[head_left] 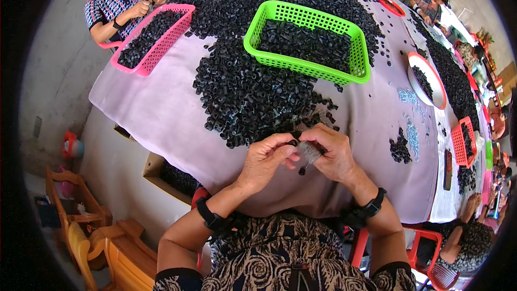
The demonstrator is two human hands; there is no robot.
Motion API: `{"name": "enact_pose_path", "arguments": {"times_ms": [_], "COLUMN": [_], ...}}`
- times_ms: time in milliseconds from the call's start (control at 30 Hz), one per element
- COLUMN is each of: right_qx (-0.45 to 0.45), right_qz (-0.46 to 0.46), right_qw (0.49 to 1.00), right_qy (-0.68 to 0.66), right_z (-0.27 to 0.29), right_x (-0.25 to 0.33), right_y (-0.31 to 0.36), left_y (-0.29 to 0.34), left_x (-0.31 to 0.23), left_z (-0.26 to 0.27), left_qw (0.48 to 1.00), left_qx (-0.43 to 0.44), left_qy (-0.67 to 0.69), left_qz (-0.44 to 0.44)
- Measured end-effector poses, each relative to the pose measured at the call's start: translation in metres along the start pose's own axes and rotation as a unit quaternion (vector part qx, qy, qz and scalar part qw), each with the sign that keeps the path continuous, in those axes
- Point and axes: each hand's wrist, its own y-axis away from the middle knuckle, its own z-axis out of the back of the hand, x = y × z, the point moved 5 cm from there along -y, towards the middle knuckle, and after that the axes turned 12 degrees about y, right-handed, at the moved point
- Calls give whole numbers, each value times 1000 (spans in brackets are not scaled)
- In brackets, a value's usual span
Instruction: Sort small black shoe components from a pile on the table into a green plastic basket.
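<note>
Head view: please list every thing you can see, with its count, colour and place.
small cylindrical plastic parts: too many to count, black, heaped on table centre
green plastic basket: one, holds black parts, beyond the heap
pink plastic basket: one, holds black parts, far left edge
white round bowl: one, right side
small metal springs: many, silvery, scattered at right
lilac tablecloth: one, covers table
wooden chair: one, lower left
other people: several, at far left, far right and lower right
left hand: pinches a black part
right hand: holds silvery springs
</note>
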Motion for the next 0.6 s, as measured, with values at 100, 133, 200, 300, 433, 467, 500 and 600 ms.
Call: {"name": "enact_pose_path", "arguments": {"times_ms": [100,133,200,300,433,467,500,600], "right_qx": [-39,-63,-50,-3,68,68,74,79], "right_qz": [-13,-28,-25,10,81,80,74,70], "right_qw": [998,996,995,992,959,959,953,944], "right_qy": [38,61,82,125,264,265,284,312], "right_z": [11,17,23,19,5,5,4,2], "right_x": [-17,-26,-35,-34,-22,-22,-23,-22], "right_y": [-2,-2,-3,-4,-4,-5,-5,-6], "left_y": [1,0,-2,-1,-1,-1,-2,-1], "left_x": [-1,-4,-5,-5,-4,-4,-4,-4], "left_z": [3,2,2,4,6,5,5,3], "left_qw": [1000,1000,1000,999,1000,1000,1000,1000], "left_qx": [-1,-2,-1,-12,-13,-8,-8,-4], "left_qy": [20,20,21,30,11,-1,0,-9], "left_qz": [8,7,6,3,10,13,13,19]}}
